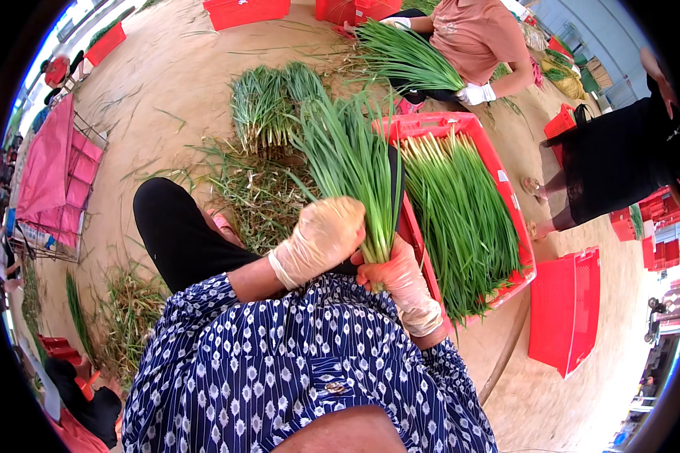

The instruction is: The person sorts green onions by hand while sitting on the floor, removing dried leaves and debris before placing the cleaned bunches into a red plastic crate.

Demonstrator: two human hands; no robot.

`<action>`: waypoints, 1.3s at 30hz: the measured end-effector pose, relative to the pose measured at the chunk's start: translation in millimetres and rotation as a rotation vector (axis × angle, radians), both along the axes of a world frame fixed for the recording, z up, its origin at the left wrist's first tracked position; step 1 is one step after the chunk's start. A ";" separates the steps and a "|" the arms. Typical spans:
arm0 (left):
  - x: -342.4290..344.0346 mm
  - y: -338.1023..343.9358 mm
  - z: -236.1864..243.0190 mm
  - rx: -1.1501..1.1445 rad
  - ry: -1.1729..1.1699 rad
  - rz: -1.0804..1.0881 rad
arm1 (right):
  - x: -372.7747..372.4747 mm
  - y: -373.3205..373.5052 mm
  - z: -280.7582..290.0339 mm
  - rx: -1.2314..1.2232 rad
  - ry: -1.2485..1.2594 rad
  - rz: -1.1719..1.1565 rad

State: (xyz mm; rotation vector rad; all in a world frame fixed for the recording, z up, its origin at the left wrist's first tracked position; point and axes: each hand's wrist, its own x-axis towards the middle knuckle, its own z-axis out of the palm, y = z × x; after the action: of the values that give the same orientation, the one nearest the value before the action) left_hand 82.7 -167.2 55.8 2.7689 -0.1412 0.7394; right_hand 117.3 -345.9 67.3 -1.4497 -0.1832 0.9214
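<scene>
Bunch (351,155) tidying seems the step in hand, with one bunch closed in the right hand's (400,283) grip, just left of one filled crate (438,123), the left hand (329,232) beside it too blurred to tell open or closed, and the next move probably calling for a steady right grip.

Two gloved hands, one left hand (325,232) and one right hand (404,283), are at one bunch of green leaves (351,155), with one leaf-filled red crate (508,211) just right and one red bin (555,309) farther right. Far off, one co-worker (476,34) has two white gloves (476,93) and one leaf bunch (408,57). One black-clad person (616,155) is at right, one pink-covered frame (53,162) at left.
</scene>
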 end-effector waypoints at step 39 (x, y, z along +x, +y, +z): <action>-7.1 55.0 -16.9 -1.273 0.501 -0.067 | -3.3 16.8 -14.7 0.214 0.106 -0.022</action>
State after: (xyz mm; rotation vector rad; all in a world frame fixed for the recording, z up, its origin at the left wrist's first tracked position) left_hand 75.7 -112.2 38.9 1.6089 0.2554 0.0027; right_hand 114.0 -329.1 52.5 -1.2003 -0.1810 0.9296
